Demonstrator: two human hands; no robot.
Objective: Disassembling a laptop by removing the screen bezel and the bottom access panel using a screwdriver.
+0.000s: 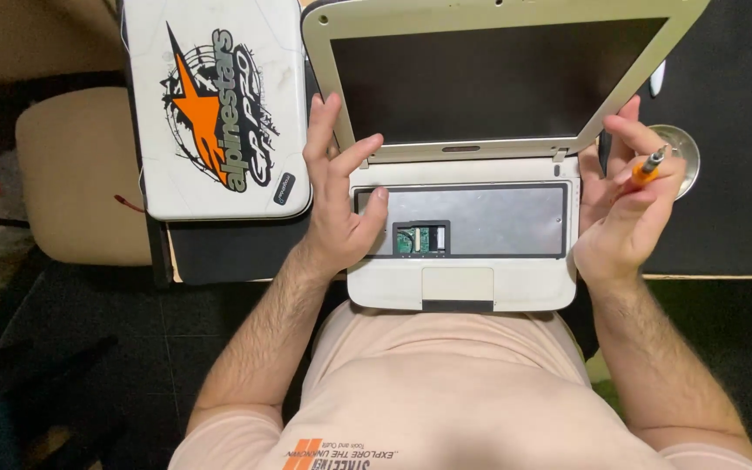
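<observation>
An open cream plastic laptop [463, 226] with its keyboard removed lies on the dark worktop [724, 218] before the person. The left hand [337, 196] rests spread and empty on its bare grey tray; the right hand [624, 213] has its grip closed on a small orange-handled screwdriver [648, 167]. The exposed green circuit board [421, 238] looks fragile, so the stiff base edges are the safer hold. To the left lies a closed white laptop [215, 104] with an orange star-shaped sticker [202, 109].

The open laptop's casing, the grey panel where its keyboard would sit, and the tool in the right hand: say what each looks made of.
Laptop casing: likely plastic, off-white with a dull, scuffed sheen.
Grey panel: seemingly sheet metal, flat with a soft matt reflection; a cutout shows green circuit board.
Tool in the right hand: orange handle, probably plastic, with a dark, apparently metal tip.
</observation>
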